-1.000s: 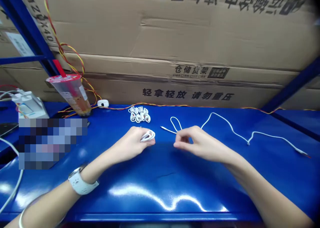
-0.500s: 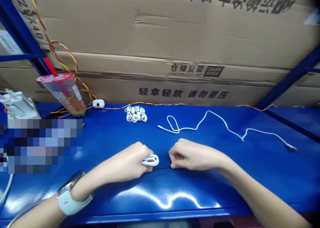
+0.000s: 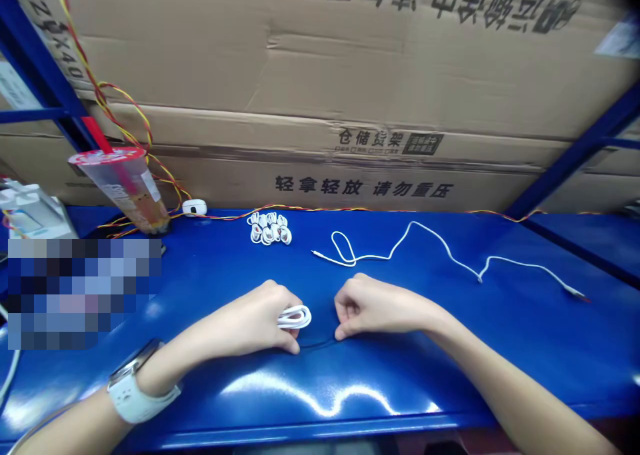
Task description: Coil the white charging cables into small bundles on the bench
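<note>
My left hand [image 3: 255, 322] is closed round a small coiled white cable [image 3: 295, 317], held just above the blue tabletop [image 3: 210, 275]. My right hand [image 3: 373, 307] is a few centimetres to its right, fingers curled into a pinch with the tips down on the table. A thin dark strip [image 3: 315, 343] lies on the table between the two hands, and the right fingertips touch its end; whether they grip it I cannot tell. A white watch [image 3: 135, 395] is on my left wrist.
A long loose white cable [image 3: 400, 245] snakes across the table behind my right hand. A pile of coiled white cables [image 3: 270, 228] lies at the back. A tilted drink cup [image 3: 127, 188] and white box [image 3: 30, 208] stand left. Cardboard boxes [image 3: 350, 75] form the back wall.
Both hands have drawn back from the loose cable toward the near edge. My right hand has left the loose cable and come down by the dark strip. The left still holds the coil.
</note>
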{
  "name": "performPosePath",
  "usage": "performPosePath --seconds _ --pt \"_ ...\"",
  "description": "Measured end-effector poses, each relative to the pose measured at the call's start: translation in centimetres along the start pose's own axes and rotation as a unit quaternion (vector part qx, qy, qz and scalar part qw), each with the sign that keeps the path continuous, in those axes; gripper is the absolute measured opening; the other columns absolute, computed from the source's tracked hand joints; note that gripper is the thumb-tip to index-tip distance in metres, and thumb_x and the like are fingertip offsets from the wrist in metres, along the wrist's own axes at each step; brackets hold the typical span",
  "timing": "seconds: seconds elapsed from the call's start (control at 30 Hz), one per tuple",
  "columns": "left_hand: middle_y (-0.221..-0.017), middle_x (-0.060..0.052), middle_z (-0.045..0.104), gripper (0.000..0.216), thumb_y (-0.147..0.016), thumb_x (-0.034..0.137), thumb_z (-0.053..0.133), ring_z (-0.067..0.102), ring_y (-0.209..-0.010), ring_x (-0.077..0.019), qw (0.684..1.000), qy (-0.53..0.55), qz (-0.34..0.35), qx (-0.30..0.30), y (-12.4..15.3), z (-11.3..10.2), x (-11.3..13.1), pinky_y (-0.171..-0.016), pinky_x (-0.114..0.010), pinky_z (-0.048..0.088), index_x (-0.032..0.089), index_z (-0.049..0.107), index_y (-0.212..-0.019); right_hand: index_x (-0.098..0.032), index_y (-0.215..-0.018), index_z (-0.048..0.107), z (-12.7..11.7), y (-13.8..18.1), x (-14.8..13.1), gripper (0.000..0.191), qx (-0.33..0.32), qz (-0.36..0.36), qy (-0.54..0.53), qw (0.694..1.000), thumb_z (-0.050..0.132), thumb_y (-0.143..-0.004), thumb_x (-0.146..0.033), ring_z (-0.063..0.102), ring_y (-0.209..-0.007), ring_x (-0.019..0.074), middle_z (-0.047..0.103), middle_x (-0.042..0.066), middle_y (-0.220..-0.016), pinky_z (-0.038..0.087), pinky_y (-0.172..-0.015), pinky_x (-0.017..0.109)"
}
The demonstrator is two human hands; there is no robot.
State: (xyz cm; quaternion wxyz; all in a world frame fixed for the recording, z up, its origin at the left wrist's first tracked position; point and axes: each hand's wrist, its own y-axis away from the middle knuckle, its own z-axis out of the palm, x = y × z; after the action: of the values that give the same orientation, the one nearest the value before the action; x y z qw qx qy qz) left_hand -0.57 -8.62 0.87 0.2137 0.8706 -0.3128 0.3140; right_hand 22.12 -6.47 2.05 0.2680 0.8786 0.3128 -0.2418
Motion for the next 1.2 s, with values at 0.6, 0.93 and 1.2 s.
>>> performPosePath --seconds 0.6,0.93,1.2 --pt "-0.073 0.001 0.057 0.039 -0.079 0.052 0.057 0.046 -0.054 -0.0090 0.928 0.351 -0.082 0.098 -0.3 -0.7 0.7 -0.045 -0.019 0.031 0.018 0.056 -0.100 -0.016 -0.080 0.062 0.1 -0.4 -0.5 0.020 0.183 -0.065 -0.101 0.976 0.058 -0.083 -0.035 0.051 -0.063 0.0107 0.060 0.000 -0.070 0.040 -0.059 0.023" --pt "-0.085 -0.005 0.061 0.030 -0.089 0.044 0.049 0.059 -0.078 -0.0152 0.748 0.654 -0.043 0.105 -1.3 0.5 0.1 -0.076 -0.028 0.048 0.015 0.057 -0.088 -0.017 -0.083 0.055 2.7 -1.2 -2.0 0.017 0.278 -0.113 -0.162 0.940 0.055 -0.087 -0.033 0.051 -0.065 0.0107 0.059 0.000 -0.075 0.041 -0.062 0.024" --pt "-0.102 -0.011 0.064 0.025 -0.090 0.037 0.049 0.060 -0.100 -0.0216 0.723 0.682 -0.033 0.101 -1.8 0.7 -0.2 -0.091 -0.037 0.047 0.015 0.060 -0.090 -0.018 -0.083 0.056 3.3 -1.6 -2.0 0.005 0.325 -0.117 -0.128 0.930 0.053 -0.086 -0.021 0.048 -0.061 0.0100 0.055 -0.002 -0.070 0.038 -0.058 0.023"
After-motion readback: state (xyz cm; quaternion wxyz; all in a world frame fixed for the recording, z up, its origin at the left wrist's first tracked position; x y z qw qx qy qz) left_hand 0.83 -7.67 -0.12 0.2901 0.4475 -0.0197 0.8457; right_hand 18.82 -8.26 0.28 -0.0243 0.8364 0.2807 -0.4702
